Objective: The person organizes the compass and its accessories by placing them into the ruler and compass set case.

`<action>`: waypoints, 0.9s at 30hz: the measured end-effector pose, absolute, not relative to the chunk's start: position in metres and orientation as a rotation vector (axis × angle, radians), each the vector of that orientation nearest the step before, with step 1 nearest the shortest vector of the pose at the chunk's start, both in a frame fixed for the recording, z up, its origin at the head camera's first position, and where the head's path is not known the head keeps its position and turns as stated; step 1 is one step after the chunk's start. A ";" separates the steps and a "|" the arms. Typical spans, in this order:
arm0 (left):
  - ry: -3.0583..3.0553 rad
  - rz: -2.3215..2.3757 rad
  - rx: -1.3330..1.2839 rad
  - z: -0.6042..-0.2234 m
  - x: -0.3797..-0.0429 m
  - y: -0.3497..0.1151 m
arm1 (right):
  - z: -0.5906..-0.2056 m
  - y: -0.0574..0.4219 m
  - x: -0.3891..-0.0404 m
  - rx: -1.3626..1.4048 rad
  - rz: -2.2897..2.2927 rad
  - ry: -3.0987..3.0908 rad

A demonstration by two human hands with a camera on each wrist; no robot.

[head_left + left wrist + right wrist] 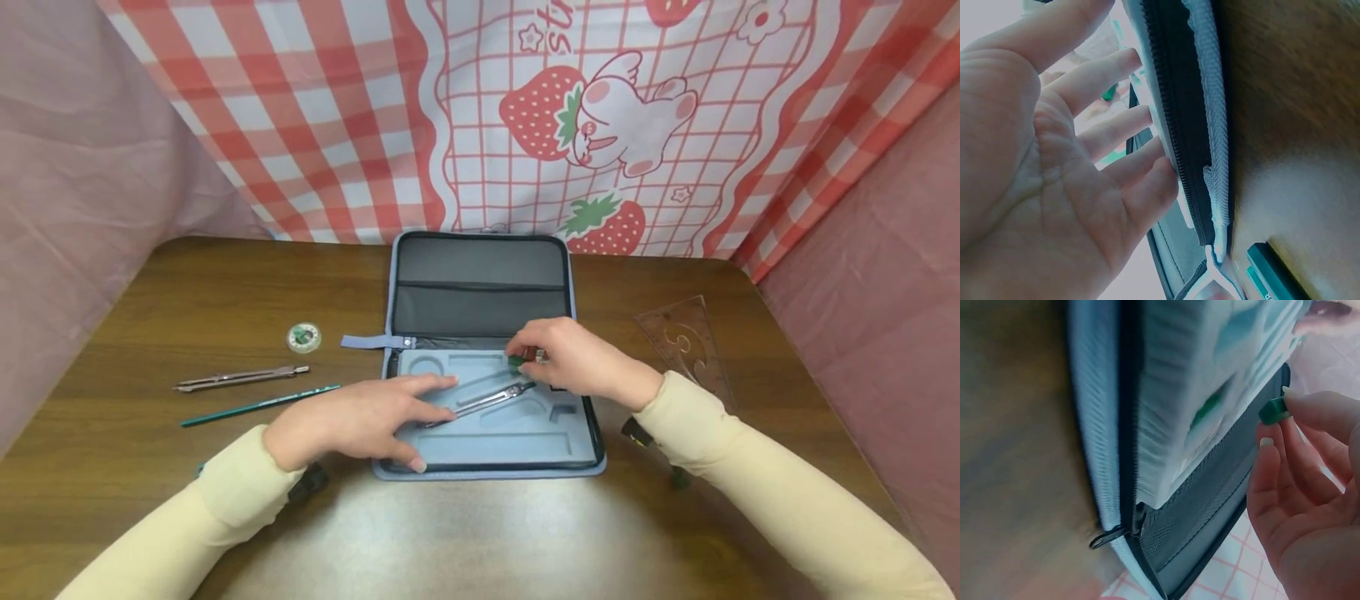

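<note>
Pinching a small green piece (1272, 411) between thumb and fingertips, your right hand (573, 357) holds it at the far right part of the light-blue insert (487, 448) in the open zip case (483, 309). Your left hand (360, 417) has its fingers spread over the insert's left side. Silver compass (487, 402): slantwise on the insert, one end near your right hand, the other by your left fingers; contact with them, cannot tell. Left of the case, on the wooden table (480, 542): a clear round container (303, 337), a second metal compass (240, 378), a teal pencil (258, 406). On your right: a transparent set square (686, 337), partly behind your sleeve (712, 433).
</note>
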State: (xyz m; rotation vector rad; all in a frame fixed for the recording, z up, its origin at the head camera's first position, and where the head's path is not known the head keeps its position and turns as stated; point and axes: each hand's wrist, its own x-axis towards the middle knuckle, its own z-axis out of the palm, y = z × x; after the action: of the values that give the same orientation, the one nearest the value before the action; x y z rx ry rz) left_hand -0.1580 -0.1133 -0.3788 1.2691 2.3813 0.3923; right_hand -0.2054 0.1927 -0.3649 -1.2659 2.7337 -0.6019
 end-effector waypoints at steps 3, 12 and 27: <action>2.380 0.390 1.266 -0.379 -0.158 -0.114 | -0.366 0.187 -0.213 -1.279 -0.608 2.716; 2.384 0.370 1.249 -0.380 -0.159 -0.114 | -0.374 0.179 -0.218 -1.298 -0.562 2.649; 2.369 0.373 1.244 -0.381 -0.161 -0.112 | -0.376 0.176 -0.222 -1.293 -0.605 2.668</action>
State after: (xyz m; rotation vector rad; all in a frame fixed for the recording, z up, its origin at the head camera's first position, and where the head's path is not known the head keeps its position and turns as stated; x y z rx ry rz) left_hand -0.1609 -0.1124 -0.3806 1.2444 2.3686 0.3734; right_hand -0.2223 0.1760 -0.3758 -1.2931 2.6684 -0.6047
